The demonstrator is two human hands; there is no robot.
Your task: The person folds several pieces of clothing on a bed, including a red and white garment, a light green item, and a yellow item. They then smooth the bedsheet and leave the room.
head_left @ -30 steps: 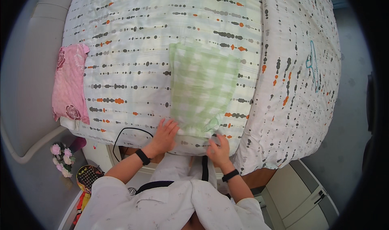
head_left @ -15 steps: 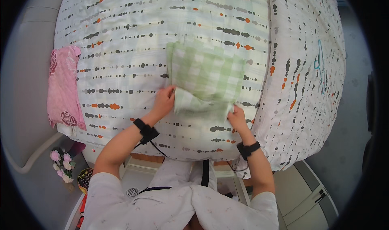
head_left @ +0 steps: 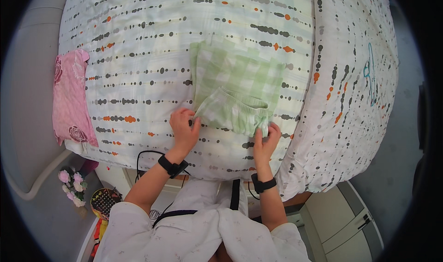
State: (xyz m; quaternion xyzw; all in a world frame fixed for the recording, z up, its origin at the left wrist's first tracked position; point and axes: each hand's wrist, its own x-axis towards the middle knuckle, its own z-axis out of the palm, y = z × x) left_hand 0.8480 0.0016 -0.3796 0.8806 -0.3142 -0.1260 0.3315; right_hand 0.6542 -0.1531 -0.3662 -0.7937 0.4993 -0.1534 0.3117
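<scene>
1. A green-and-white checked fabric garment (head_left: 240,77) lies near the middle of the near edge of a bed (head_left: 134,77) spread with white, grey-and-orange-dotted cloth.
2. Its gathered elastic waistband (head_left: 244,103) is folded back over the lower part and slants down to the right.
3. The left hand (head_left: 184,129), fingers curled, is at the fold's left corner; whether it grips the fabric cannot be told.
4. The right hand (head_left: 266,143), thumb and fingers parted, is at the fold's right corner; its grip is equally unclear.
5. A pink, rose-patterned cloth bundle (head_left: 71,98) lies along the bed's left edge.
6. A thin light-blue hanger (head_left: 371,75) rests toward the right edge.
</scene>
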